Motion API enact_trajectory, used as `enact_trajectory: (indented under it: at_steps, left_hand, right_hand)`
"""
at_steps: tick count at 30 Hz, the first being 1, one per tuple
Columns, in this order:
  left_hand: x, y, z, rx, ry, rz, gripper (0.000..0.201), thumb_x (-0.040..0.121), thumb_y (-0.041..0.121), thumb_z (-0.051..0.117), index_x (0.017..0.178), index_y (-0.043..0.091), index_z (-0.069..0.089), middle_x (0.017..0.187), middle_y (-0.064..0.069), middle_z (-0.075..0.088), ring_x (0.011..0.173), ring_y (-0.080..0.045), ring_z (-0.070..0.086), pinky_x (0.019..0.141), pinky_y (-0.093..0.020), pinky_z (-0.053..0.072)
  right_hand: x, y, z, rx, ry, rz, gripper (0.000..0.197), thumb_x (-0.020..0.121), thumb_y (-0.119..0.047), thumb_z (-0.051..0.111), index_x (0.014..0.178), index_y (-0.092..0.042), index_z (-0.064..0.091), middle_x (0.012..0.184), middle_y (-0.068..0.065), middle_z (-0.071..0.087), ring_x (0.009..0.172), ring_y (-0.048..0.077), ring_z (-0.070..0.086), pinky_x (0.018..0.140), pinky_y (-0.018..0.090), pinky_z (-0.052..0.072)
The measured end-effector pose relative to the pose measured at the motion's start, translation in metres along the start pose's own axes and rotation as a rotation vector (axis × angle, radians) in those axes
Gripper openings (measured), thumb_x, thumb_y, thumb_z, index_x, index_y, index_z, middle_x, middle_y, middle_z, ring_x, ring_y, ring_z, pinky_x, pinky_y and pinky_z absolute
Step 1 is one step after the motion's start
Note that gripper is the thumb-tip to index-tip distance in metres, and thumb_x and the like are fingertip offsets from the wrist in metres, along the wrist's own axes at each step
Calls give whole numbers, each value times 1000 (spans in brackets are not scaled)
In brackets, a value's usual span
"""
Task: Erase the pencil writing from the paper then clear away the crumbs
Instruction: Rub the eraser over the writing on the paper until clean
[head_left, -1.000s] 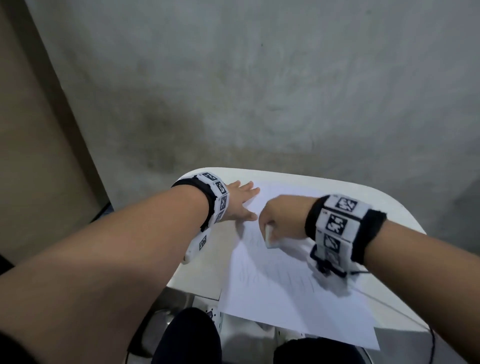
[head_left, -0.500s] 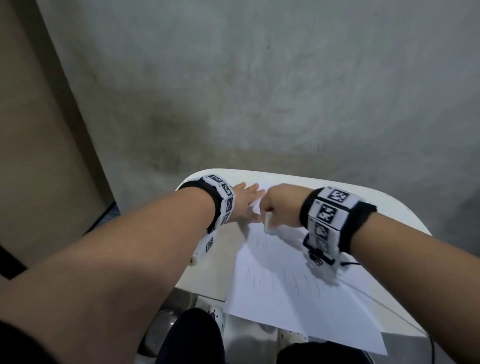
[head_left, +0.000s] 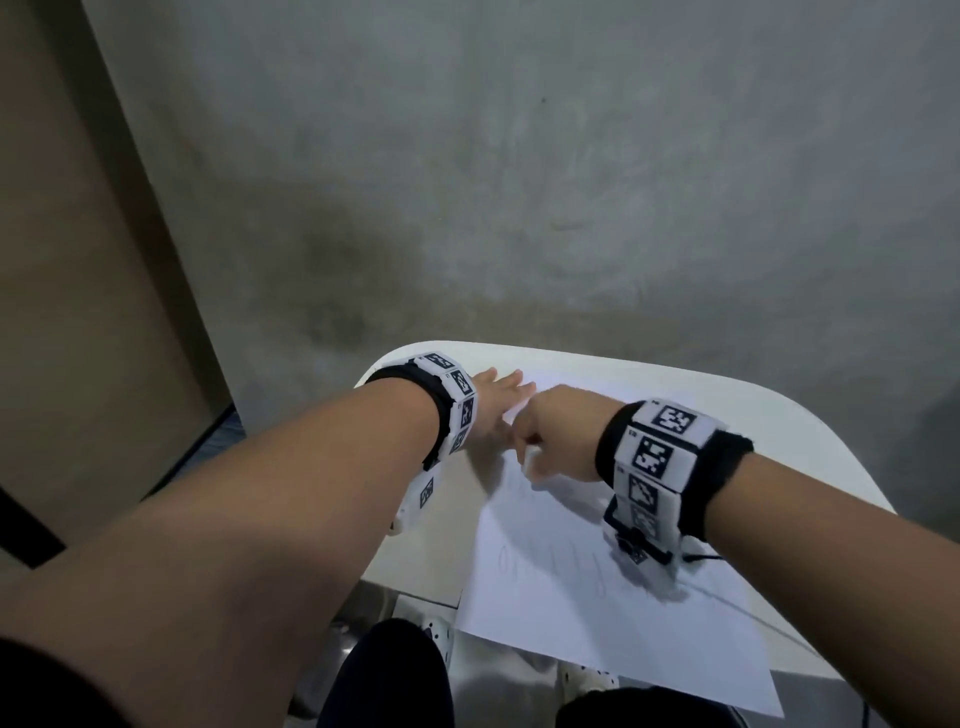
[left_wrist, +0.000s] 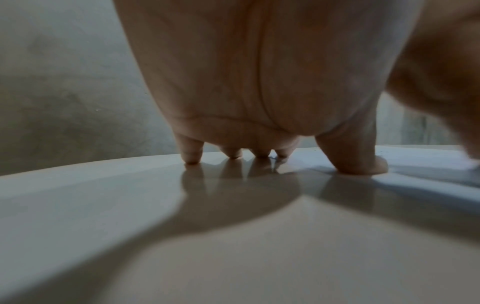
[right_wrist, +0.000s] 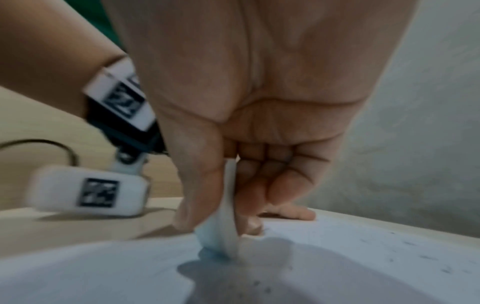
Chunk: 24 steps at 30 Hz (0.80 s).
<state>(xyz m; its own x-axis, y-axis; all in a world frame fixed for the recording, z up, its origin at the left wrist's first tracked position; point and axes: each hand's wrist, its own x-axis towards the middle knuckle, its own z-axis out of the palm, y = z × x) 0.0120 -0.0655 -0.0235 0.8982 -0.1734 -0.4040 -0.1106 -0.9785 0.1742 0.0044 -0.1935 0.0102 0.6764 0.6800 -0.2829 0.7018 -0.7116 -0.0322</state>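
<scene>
While the left hand (head_left: 488, 410) presses spread fingers on the paper (head_left: 597, 587) at 11 o'clock, the right hand (head_left: 556, 436) pinches the eraser (right_wrist: 224, 224) on it.

Looks like a plain, bare room, maybe a simple work spot; hard to say if in a home or somewhere else. Right in front, a rough grey wall (head_left: 519, 156) like bare cement, with a big dark stain (head_left: 337, 270) low down. On the left, a flat tan panel (head_left: 78, 260), either a door or a cupboard side. Near the wall, a small white table (head_left: 789, 441) with round corners, and on it a sheet of paper (head_left: 597, 613).
</scene>
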Motion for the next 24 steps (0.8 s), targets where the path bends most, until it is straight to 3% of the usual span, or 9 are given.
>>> enact_trajectory:
  at_steps: [2,5,8,11,13,16,18,21,24]
  left_hand:
    - [2,-1,0,16,-5,-15,85,92,54,46,155,24,-3,162,2,-10,150,-26,-4,120,-42,2]
    - [3,-2,-1,34,-9,-10,79,97,41,47,155,24,-4,163,2,-10,150,-26,-4,119,-41,2]
    - [2,0,0,48,18,-8,75,99,38,47,155,24,0,163,-3,-6,150,-30,1,119,-40,5]
    - [1,0,0,37,12,-2,83,92,52,47,156,22,2,163,-3,-5,150,-30,2,119,-42,7]
    - [1,-1,0,35,-16,-13,94,83,60,45,155,24,-2,163,1,-9,150,-27,-2,119,-43,4]
    - [4,-2,0,22,-11,-26,83,94,51,46,155,26,-5,162,4,-11,150,-25,-6,119,-42,2]
    - [1,1,-1,31,-8,-24,85,91,54,46,155,26,-1,163,2,-9,150,-26,-4,119,-42,3]
    - [-2,5,-4,118,1,-12,79,96,39,52,156,22,3,163,1,-3,150,-24,-2,117,-40,6]
    - [-4,7,-7,151,0,-15,84,96,35,54,155,16,-2,163,-4,-6,150,-26,-1,116,-38,8]
  right_hand:
    - [-14,-3,6,0,-56,-56,9,76,-17,68,78,-25,67,83,-7,65,83,14,58,78,26,49]
    - [-15,-5,-1,16,-153,-69,13,75,-17,70,72,-27,62,83,-7,68,83,13,59,78,28,49]
    - [2,-1,-9,28,-59,26,12,77,-19,69,87,-25,70,90,-3,67,86,17,57,71,24,44]
    - [-1,-4,-3,-14,-6,29,17,79,-20,69,96,-23,70,93,-2,65,84,15,51,67,22,37]
    - [-14,-8,5,-38,-40,-29,8,78,-20,68,83,-27,67,84,-7,63,83,13,53,71,23,39]
    - [-17,-6,-1,26,-133,-5,17,72,-20,71,61,-27,60,72,-11,65,82,12,61,75,28,52]
    - [-5,-2,-10,67,-114,40,10,69,-23,76,68,-28,68,71,-12,65,81,13,62,75,28,51]
    - [13,-3,-11,71,14,53,17,72,-22,77,87,-28,72,71,-15,55,82,15,55,71,24,40]
    - [5,-7,0,66,26,11,15,71,-20,77,80,-29,71,77,-12,64,82,13,59,70,24,45]
